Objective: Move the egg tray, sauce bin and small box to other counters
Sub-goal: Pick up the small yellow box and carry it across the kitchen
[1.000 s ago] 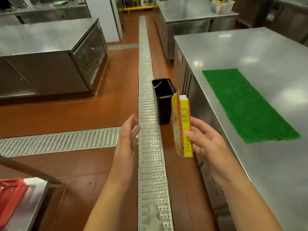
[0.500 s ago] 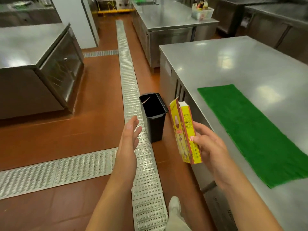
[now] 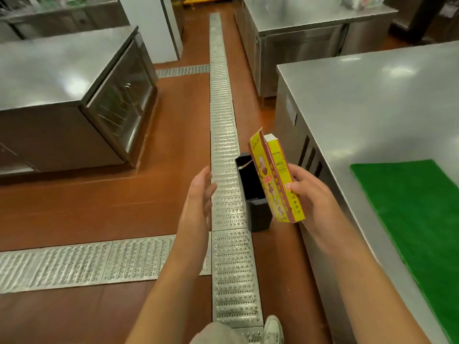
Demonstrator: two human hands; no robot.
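We walked an aisle of red-brown floor (image 3: pixel 87 199) between steel counters: 1 long counter (image 3: pixel 372 108) on our right carrying a green mat (image 3: pixel 409 207), 1 glass-fronted counter (image 3: pixel 49 78) on our left, and a 3rd counter (image 3: pixel 310 23) ahead. A metal drain grate (image 3: pixel 223 120) ran down the aisle, and a black bin (image 3: pixel 253 194) stood open on the floor against the right counter's base.

The small box (image 3: pixel 275 177), yellow and red, was in the air above the bin, held tilted, with its top flap standing open. We saw neither egg tray nor sauce bin, so we judged this to be the box's carry to another counter.

We judged the chief risk to be the open flap: tipped further, the box could have spilled whatever it held into the bin or onto the floor. The hold was also light and low on 1 narrow side, so a bump against the counter edge could have knocked it loose.

Our right hand (image 3: pixel 315 194) was clamped on the box, thumb on the printed side, fingers behind, forearm angled in from the lower right. Our left hand (image 3: pixel 198 192) was empty, fingers straight and spread, palm facing the box but well apart from it.
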